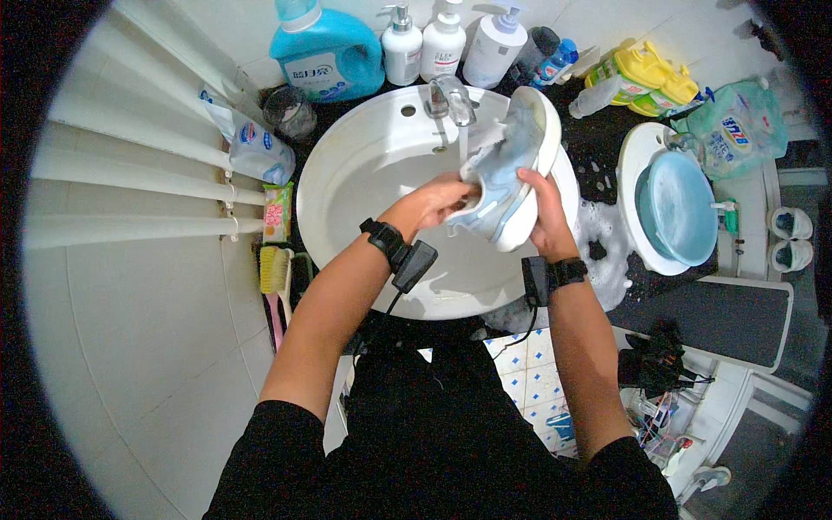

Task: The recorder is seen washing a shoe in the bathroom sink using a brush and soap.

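Observation:
Over the white oval sink (pixel 335 260), both my hands hold a light-blue and white sneaker (pixel 500 195), tilted with its toe up and its sole turned to the right. My left hand (pixel 437 205) grips the collar, its fingertips partly hidden in the opening. My right hand (pixel 551 211) clasps the sole side, with the thumb on the sole's edge. Water runs from the chrome faucet (pixel 453 101) just behind the shoe and falls close beside its upper. The tongue and laces look blurred.
Foam (pixel 604 247) covers the dark counter right of the sink. A second basin (pixel 629 188) holds a light-blue plastic tub (pixel 686 208). Blue detergent (pixel 325 55) and pump bottles (pixel 443 45) line the back. Brushes (pixel 276 273) lie at left.

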### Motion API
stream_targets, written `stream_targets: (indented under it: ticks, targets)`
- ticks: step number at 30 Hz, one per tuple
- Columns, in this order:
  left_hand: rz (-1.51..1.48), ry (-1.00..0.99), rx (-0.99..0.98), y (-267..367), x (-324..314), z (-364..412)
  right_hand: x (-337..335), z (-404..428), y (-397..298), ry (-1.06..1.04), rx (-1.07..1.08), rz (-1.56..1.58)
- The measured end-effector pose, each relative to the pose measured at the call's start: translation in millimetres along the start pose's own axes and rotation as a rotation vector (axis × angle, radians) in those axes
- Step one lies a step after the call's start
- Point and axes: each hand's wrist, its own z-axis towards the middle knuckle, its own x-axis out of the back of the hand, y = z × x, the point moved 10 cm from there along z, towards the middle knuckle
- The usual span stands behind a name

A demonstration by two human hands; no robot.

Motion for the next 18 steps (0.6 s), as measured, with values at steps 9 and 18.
stream_targets:
  ticks: [9, 18]
  targets:
    - [0.778, 0.300, -0.038, 1.2, 7.4, -3.3, -0.8, 5.0, 15.7, -0.017, -0.033, -0.010]
    - [0.717, 0.321, -0.113, 11.0, 25.8, 14.8, 5.1, 9.8, 27.1, 0.036, -0.096, 0.174]
